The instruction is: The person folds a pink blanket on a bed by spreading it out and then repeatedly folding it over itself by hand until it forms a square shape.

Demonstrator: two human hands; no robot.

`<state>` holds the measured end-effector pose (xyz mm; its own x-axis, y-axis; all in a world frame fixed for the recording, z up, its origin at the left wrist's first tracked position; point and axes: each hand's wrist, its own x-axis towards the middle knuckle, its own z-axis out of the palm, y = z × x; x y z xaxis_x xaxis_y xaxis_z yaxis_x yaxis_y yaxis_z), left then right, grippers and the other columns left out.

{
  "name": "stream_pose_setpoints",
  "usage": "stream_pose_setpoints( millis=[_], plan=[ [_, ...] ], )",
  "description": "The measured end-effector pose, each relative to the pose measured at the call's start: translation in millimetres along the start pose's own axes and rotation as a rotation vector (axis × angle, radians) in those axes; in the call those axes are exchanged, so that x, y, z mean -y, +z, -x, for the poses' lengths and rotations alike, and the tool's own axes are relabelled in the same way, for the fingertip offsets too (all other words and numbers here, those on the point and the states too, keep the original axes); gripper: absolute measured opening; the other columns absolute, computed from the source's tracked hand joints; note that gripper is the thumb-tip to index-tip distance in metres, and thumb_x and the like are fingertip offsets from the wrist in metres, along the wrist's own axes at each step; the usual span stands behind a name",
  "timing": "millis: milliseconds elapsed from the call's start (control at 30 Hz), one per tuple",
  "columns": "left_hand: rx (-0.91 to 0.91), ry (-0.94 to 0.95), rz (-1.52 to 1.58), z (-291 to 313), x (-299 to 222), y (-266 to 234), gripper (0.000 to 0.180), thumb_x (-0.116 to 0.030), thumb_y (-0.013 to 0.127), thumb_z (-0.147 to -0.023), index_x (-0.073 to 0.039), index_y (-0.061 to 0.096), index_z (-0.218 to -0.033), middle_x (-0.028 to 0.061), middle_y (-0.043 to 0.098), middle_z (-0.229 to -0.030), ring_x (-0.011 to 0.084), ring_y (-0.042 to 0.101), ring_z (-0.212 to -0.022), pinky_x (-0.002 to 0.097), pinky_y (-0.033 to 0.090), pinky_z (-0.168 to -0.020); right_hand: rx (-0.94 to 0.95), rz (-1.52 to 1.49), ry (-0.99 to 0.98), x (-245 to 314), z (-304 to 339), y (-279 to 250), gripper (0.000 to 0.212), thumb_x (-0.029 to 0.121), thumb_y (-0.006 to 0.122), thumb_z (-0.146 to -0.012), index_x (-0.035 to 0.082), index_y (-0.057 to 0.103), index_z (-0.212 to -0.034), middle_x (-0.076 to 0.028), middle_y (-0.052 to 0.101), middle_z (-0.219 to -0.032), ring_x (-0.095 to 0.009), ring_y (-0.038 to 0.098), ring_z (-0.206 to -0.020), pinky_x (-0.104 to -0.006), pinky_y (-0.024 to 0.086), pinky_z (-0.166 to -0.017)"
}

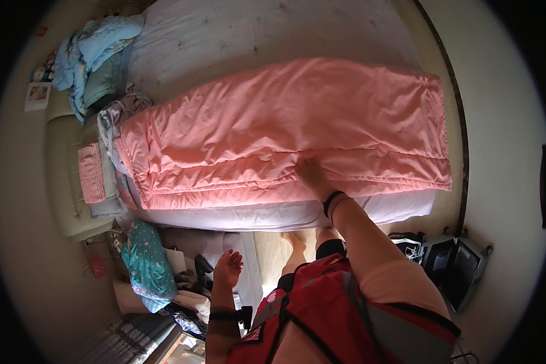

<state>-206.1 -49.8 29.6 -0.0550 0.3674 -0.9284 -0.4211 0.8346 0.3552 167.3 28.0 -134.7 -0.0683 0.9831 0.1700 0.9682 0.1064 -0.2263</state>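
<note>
A pink quilt (297, 109) lies lengthwise over the near side of the bed, with wrinkles and seams along its near edge. Reaching forward, my right hand (312, 175) is on the quilt near its front edge, fingers curled into the fabric. Dark bands circle that wrist. My left hand (229, 267) hangs free at the bed's near side, palm partly up, its fingers loosely bent and apart with nothing in them. Below the quilt, the pale lilac sheet (273, 215) shows along the mattress edge.
A padded headboard (67, 170) stands at left, beside a folded pink cloth (91, 173) and light blue bedding (103, 42). Near left is a teal patterned bundle (145, 264) by a grey bench (242, 267). An opened dark case (458, 267) stands on the right floor.
</note>
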Motion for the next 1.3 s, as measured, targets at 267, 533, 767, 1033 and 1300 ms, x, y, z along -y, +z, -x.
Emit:
stream_pose_setpoints(
  millis=[267,533,767,1033,1300],
  plan=[
    [0.094,-0.008,-0.139,-22,-19,36,0.020,-0.019,0.050,-0.085,-0.008,0.050,-0.102,0.0089,0.058,-0.090,0.0226,0.057,-0.081,0.0347,0.046,-0.064,0.274,-0.052,0.210,13,13,10,0.014,0.011,0.049,-0.074,0.007,0.062,-0.075,-0.012,0.057,-0.071,-0.029,0.055,-0.071,-0.0433,0.042,-0.071],
    [0.154,-0.028,-0.247,-39,-29,67,0.022,-0.020,0.052,-0.085,-0.008,0.050,-0.102,0.0078,0.059,-0.089,0.0221,0.057,-0.081,0.0348,0.045,-0.064,0.317,-0.327,0.133,-10,73,13,0.018,0.015,0.047,-0.075,0.012,0.064,-0.081,-0.007,0.059,-0.087,-0.029,0.053,-0.085,-0.0415,0.040,-0.082],
    [0.162,-0.045,-0.257,-51,-38,59,0.024,-0.020,0.051,-0.085,-0.008,0.050,-0.105,0.0080,0.058,-0.093,0.0216,0.056,-0.082,0.0348,0.045,-0.065,-0.265,-0.435,1.286,-70,113,-3,0.020,0.022,0.052,-0.078,0.004,0.058,-0.084,-0.019,0.059,-0.069,-0.034,0.058,-0.062,-0.0431,0.047,-0.057],
    [0.184,-0.078,-0.340,-59,-36,95,0.022,-0.020,0.051,-0.085,-0.009,0.051,-0.104,0.0082,0.059,-0.092,0.0211,0.057,-0.081,0.0331,0.047,-0.063,-0.561,-1.944,1.764,-108,153,-27,0.015,0.021,0.063,-0.076,0.010,0.053,-0.073,-0.002,0.051,-0.056,-0.011,0.047,-0.046,-0.0250,0.033,-0.037],
    [0.207,-0.044,-0.400,-58,-41,121,0.022,-0.020,0.051,-0.085,-0.009,0.050,-0.104,0.0074,0.059,-0.091,0.0203,0.057,-0.080,0.0316,0.046,-0.063,-0.335,-1.506,1.803,-115,175,-13,0.007,0.010,0.060,-0.077,0.012,0.053,-0.080,-0.001,0.050,-0.058,-0.012,0.045,-0.046,-0.0247,0.034,-0.039]
  ],
)
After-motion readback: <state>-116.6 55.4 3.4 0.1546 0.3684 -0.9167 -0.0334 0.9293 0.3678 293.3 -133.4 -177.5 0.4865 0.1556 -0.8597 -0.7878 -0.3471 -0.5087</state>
